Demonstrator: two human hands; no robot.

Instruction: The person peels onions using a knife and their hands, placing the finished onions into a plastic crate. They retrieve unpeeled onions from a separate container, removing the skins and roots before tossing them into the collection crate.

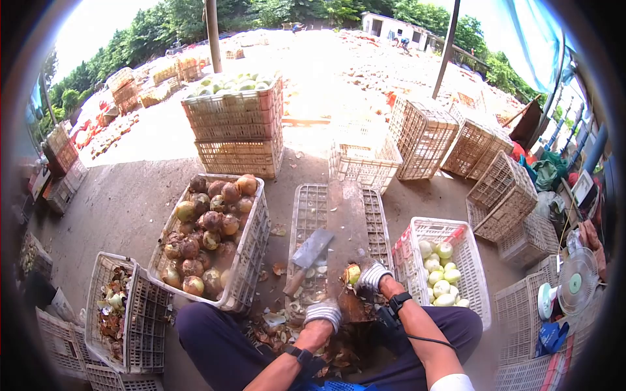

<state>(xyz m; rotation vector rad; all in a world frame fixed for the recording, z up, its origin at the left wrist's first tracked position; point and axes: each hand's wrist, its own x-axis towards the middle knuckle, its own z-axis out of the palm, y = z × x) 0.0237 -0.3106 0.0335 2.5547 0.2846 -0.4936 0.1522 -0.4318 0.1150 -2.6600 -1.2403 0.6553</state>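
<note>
My right hand (373, 276), in a striped glove, is closed against a partly brown onion (353, 274) above the wooden board (349, 225). My left hand (323, 315), gloved too, is low by the board's left edge; its fingers are blurred, and what they hold, if anything, cannot be made out. A cleaver (313, 248) lies left of the board on an upturned crate (308, 202), its handle toward me. Unpeeled onions (210, 221) fill a crate (251, 260) on the left. Pale peeled onions (441, 277) lie in a crate (471, 280) on the right.
Onion skins (277, 319) litter the ground between my legs. A scrap crate (147, 319) stands at far left. Stacked crates (238, 140) rise ahead; more crates (422, 137) line the right. A small fan (576, 283) sits at far right.
</note>
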